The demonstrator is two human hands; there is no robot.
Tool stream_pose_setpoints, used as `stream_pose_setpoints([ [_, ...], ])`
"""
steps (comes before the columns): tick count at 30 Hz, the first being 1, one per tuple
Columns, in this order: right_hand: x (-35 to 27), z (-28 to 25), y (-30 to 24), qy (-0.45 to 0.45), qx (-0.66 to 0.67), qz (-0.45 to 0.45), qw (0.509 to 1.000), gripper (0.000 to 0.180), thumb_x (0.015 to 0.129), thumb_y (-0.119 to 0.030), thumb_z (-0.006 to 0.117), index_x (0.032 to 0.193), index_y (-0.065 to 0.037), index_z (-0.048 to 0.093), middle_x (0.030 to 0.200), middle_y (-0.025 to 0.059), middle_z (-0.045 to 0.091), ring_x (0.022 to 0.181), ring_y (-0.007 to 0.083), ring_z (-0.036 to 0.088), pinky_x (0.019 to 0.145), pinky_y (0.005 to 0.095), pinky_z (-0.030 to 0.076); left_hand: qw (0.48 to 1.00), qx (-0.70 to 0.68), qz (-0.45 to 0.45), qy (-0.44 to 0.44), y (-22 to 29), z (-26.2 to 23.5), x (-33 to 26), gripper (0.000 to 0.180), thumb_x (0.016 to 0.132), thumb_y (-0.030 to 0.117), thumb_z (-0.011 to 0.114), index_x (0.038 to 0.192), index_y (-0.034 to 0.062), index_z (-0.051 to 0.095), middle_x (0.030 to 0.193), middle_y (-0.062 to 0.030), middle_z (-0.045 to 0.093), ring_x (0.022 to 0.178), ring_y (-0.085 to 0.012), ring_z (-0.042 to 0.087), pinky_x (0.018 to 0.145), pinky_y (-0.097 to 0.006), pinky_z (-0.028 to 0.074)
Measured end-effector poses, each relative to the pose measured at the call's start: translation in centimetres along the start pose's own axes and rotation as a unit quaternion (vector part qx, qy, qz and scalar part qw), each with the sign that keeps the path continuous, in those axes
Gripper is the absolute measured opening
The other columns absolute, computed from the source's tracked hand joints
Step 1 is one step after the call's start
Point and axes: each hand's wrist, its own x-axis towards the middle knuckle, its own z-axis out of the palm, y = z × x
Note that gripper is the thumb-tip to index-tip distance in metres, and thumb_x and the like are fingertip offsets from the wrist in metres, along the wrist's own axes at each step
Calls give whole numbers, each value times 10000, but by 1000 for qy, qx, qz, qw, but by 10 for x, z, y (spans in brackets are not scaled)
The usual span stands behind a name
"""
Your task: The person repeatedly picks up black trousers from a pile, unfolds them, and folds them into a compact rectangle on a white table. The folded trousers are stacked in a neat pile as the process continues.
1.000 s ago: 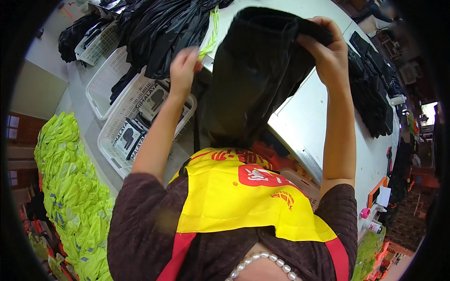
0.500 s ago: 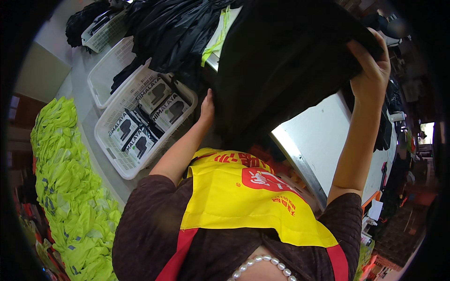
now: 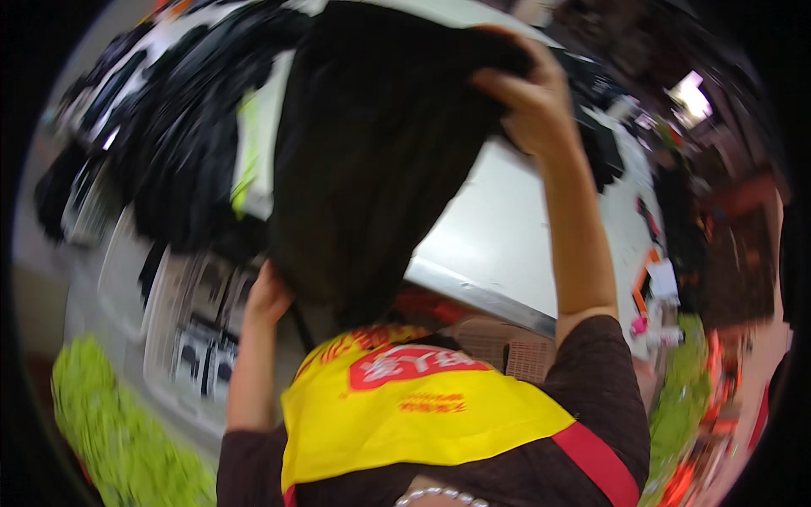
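A large piece of black cloth (image 3: 380, 152) hangs stretched in front of me; its folds do not show which kind of garment, if any, it is. Its upper right corner is pinched in my right hand (image 3: 536, 97), thumb against the near side. Lower down, at the cloth's left edge, my left hand (image 3: 269, 296) grips it, the fingers partly hidden and blurred. Part of a white table (image 3: 494, 232) shows behind and below the cloth.
A heap of black garments (image 3: 190, 127) lies left of the cloth, beside a neon-yellow strip (image 3: 247, 152). White baskets (image 3: 156, 355), one with packaged items, stand at lower left. Piles of lime-green fabric (image 3: 118, 431) lie at left. An orange-handled tool (image 3: 644, 279) rests on the table's right.
My view has swung to the right, so the table and heap sit further left. The cloth is still held between both hands and hangs more upright.
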Motion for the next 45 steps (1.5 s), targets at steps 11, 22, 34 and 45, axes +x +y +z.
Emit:
stream_pose_setpoints([
  [11, 2, -27, -23, -172, -55, 34, 983, 326, 700, -48, 737, 1005, -44, 622, 899, 72, 639, 858, 156, 603, 786, 297, 505, 936, 310, -116, 122, 31, -22, -67, 495, 905, 375, 528, 1247, 19, 498, 1225, -120, 552, 1090, -244, 541, 938, -381, 438],
  [22, -26, -32, -11, -270, -343, 75, 897, 370, 644, 18, 686, 996, -58, 604, 912, 87, 604, 892, 198, 569, 805, 346, 462, 927, 316, 140, 142, 69, -53, -98, 361, 919, 304, 503, 1169, 44, 521, 1173, -96, 552, 1059, -225, 526, 974, -369, 383],
  [34, 2, -44, -80, -324, -480, -53, 813, 352, 700, 29, 661, 1028, -79, 596, 898, 112, 624, 848, 278, 606, 786, 377, 482, 993, -20, 112, 17, 57, 34, -188, 594, 895, 362, 525, 1364, 40, 356, 1386, -127, 400, 1267, -312, 385, 1066, -474, 298],
  [45, 113, -8, -67, -280, -486, 28, 827, 293, 682, 130, 534, 921, -3, 642, 829, 88, 645, 764, 204, 611, 627, 271, 531, 905, 287, 240, 204, 170, 67, -144, 412, 882, 186, 590, 1249, 23, 501, 1241, -71, 543, 1134, -182, 500, 1003, -323, 361],
])
